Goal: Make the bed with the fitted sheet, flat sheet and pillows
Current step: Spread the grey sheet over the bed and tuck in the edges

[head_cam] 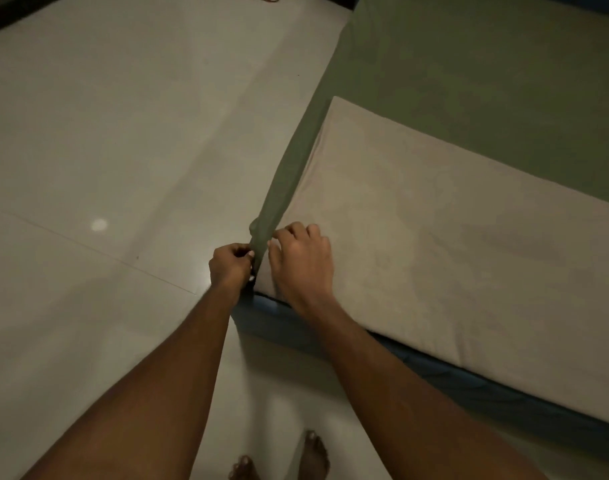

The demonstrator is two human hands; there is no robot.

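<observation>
A green fitted sheet [486, 64] covers the far part of the mattress, and its edge runs down the mattress side as a narrow bunched strip [282, 188]. The near end of the beige mattress [434, 244] is bare. At the near left corner my left hand [230, 268] is closed on the end of the green strip, beside the mattress. My right hand [301, 261] rests on the mattress corner, fingertips pinching the same strip from the other side. A blue bed base [486, 393] shows under the mattress.
Pale tiled floor [123, 150] spreads out to the left of the bed and under me. My bare feet [282, 459] stand close to the bed's near corner. A small dark item lies on the floor at the top edge.
</observation>
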